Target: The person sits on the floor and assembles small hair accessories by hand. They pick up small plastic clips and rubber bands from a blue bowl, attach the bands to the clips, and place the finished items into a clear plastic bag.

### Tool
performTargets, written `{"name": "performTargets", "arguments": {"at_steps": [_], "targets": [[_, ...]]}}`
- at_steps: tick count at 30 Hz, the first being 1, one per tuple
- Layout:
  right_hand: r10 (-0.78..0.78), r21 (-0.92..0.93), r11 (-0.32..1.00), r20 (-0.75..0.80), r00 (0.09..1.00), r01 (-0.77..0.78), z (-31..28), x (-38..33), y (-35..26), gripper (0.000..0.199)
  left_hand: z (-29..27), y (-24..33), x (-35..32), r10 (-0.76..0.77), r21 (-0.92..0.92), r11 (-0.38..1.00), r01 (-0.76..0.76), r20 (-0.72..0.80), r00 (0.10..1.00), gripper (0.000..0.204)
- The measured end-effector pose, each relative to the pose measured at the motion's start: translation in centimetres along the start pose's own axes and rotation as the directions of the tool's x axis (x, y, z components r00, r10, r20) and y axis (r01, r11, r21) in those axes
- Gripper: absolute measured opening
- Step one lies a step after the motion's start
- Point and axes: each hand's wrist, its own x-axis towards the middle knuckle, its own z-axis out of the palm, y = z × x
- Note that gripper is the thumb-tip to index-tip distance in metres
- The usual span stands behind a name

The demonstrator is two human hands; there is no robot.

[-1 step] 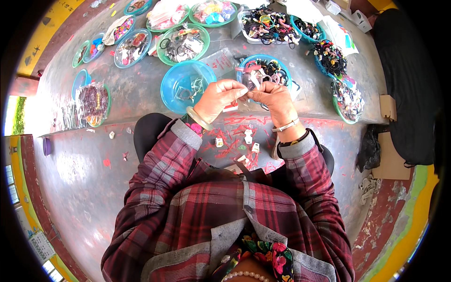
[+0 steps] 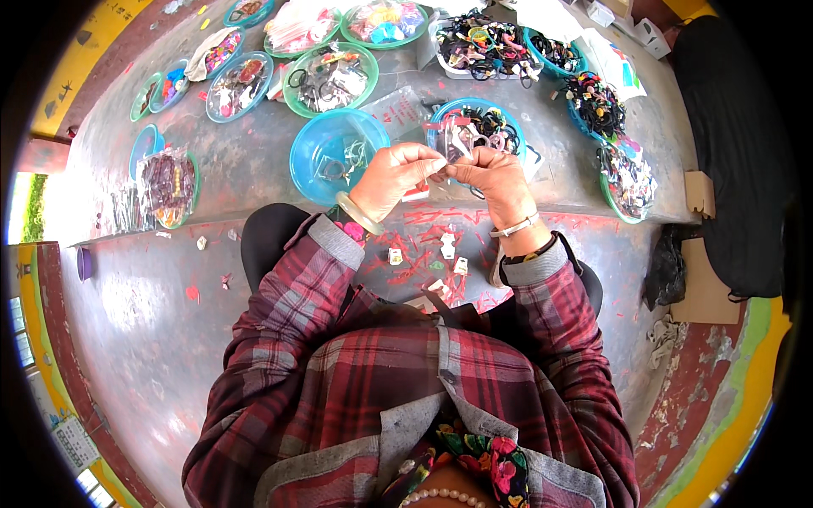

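Both hands [image 2: 445, 173] pinching a small clear packet [image 2: 456, 140] at frame centre; blue bowl [image 2: 315, 151] just left, bowls of hair ties [image 2: 500, 127] behind on bench [image 2: 254, 169].

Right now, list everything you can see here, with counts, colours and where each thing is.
small clear packet: one, clear with red, pinched between both hands
blue bowl: one, light blue, just beyond the left hand
bowl of dark hair ties: one, blue rim, beyond the right hand
other bowls and trays: several, green and blue, spread over the grey surface
small tags: a few, white, below the wrists
left hand: pale bangle on wrist
right hand: band on wrist
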Motion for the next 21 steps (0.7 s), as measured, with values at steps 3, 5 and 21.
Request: {"name": "performTargets", "arguments": {"at_steps": [3, 5, 21], "targets": [[-0.005, 0.003, 1.0, 0.002, 1.0, 0.005, 0.05, 0.15, 0.27, 0.005, -0.02, -0.17, 0.08, 0.016, 0.036, 0.999, -0.016, -0.023, 1.0, 0.018], [-0.006, 0.013, 1.0, -0.005, 1.0, 0.006, 0.24, 0.06, 0.23, 0.005, -0.03, -0.22, 0.04, 0.007, 0.038, 0.999, -0.006, -0.034, 0.999, 0.019], [0.025, -0.047, 0.999, 0.049, 0.999, -0.022, -0.04, -0.21, -0.42, 0.004, 0.07, 0.35, -0.22, 0.065, 0.077, 0.996, -0.055, -0.137, 0.988, 0.017]]}}
